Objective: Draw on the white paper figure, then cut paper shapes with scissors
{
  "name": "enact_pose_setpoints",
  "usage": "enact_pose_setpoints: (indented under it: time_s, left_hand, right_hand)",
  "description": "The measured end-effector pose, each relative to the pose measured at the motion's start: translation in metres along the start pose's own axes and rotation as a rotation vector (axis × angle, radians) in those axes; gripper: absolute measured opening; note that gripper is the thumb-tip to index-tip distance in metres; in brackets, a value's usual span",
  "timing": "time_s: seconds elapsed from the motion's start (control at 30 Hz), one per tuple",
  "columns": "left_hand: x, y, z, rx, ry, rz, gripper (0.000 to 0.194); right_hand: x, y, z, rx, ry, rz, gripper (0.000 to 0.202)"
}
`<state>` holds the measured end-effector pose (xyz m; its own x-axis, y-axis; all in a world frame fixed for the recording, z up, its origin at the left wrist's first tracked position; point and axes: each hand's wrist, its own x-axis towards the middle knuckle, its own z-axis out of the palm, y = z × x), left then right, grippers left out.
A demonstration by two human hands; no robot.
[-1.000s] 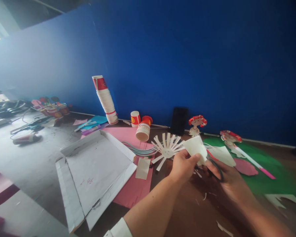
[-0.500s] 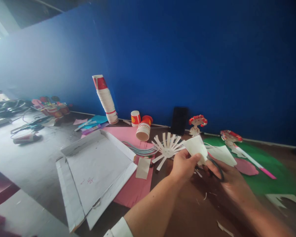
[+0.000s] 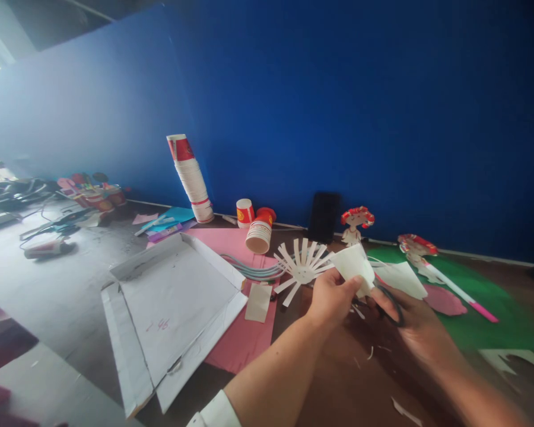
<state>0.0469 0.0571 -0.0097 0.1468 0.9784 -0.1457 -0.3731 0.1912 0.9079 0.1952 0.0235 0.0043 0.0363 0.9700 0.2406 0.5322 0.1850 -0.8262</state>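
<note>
The fingers of the left hand (image 3: 333, 299) are clamped on a piece of white paper (image 3: 352, 265), the thumb lying across its lower part. The fingers of the right hand (image 3: 404, 320) are curled around the dark handle of a pair of scissors (image 3: 394, 308), held against the right edge of that paper; whether the blades are open cannot be told.

Just beyond the left fingers, to their left, lies a white paper cutout (image 3: 303, 273) with strips fanning out around a round middle. Just beyond the right fingers is a sheet of white paper (image 3: 403, 279), and to its right a pink paper piece (image 3: 445, 299) rests on green paper (image 3: 502, 308). A white marker with a pink end (image 3: 467, 293) slants over the green paper.

Past the held paper, a small paper figure with red-and-white hair (image 3: 357, 224) stands near a black phone (image 3: 324, 217), which leans upright against the blue wall (image 3: 338, 107). A second paper figure (image 3: 416, 252) is farther right.

Left of the fingers, a small white card (image 3: 258, 302) lies on pink paper (image 3: 244, 344), near a coil of pale cable (image 3: 253, 271). Beyond the cable, stacked paper cups (image 3: 258, 234) lie tipped beside an upside-down cup (image 3: 244, 213). Well apart on the left are a shallow white box (image 3: 178, 314) and a tall leaning stack of cups (image 3: 191, 181). Paper scraps (image 3: 404, 412) lie nearer than the right fingers.
</note>
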Motion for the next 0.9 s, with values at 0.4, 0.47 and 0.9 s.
enact_pose_setpoints:
  time_s: [0.4, 0.47, 0.9]
  left_hand:
    - [0.0, 0.001, 0.001, -0.02, -0.002, -0.012, 0.012]
    - [0.002, -0.002, 0.0, 0.0, 0.007, -0.011, 0.014]
    - [0.005, 0.031, -0.031, 0.463, -0.083, 0.025, 0.011]
  right_hand:
    - [0.001, 0.005, 0.0, 0.119, -0.021, 0.105, 0.052]
    - [0.001, 0.005, 0.0, 0.131, -0.012, 0.114, 0.052]
    - [0.006, 0.012, -0.01, 0.007, -0.055, 0.105, 0.063]
